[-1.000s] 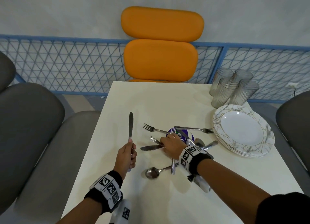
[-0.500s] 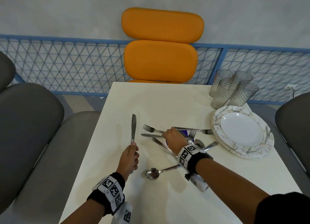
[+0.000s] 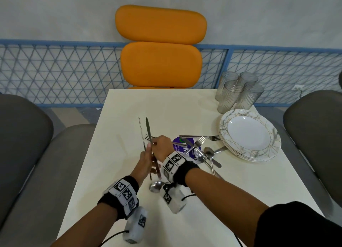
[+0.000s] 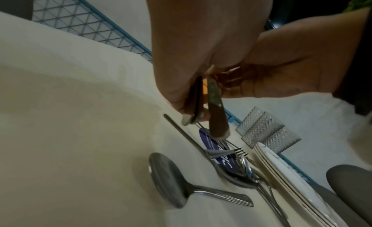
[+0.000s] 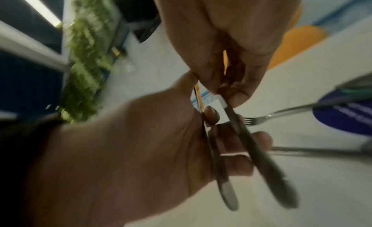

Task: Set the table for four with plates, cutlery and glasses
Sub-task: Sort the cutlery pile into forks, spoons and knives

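Steel knives: left hand (image 3: 145, 161) grips one (image 3: 141, 133), right hand (image 3: 162, 146) pinches another (image 3: 149, 132).

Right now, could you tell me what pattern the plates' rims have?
White marble veining with thin gold geometric lines on the plates, clearest in the head view.

Orange chair (image 3: 160, 48); cream table (image 3: 129, 102); white plates (image 3: 249, 133) veined grey and gold; blue mesh fence (image 3: 55, 70).
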Demonstrator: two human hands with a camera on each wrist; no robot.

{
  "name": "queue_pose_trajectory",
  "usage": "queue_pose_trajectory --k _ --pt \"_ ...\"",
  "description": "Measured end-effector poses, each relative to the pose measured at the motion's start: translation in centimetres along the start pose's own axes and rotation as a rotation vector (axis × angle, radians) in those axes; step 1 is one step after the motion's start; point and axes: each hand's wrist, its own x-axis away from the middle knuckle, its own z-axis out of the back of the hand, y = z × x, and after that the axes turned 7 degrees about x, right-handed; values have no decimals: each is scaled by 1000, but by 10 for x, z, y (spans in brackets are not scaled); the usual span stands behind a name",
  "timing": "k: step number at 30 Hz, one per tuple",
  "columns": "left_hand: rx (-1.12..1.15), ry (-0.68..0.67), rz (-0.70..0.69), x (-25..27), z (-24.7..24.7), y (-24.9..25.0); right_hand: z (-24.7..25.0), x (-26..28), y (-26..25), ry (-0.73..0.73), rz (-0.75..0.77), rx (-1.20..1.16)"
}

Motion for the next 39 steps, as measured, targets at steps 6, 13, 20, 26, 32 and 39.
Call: queue_pose_trajectory --k 6,13,20,26,32,39 --pt "-6 17 44 1 2 -14 -10 8 13 -78 -72 -117" --pt "14 -10 79 9 -16 -4 -8 14 34 -66 -32 -353" --pt "106 65 117 7 -9 0 49 23 138 369 -346 47" --pt "224 154 136 2 -7 -2 54 48 207 81 -460 333" --pt "183 134 137 5 -8 -3 47 48 195 52 -363 432" --pt "194 114 163 8 -8 -2 56 43 174 136 -385 195"
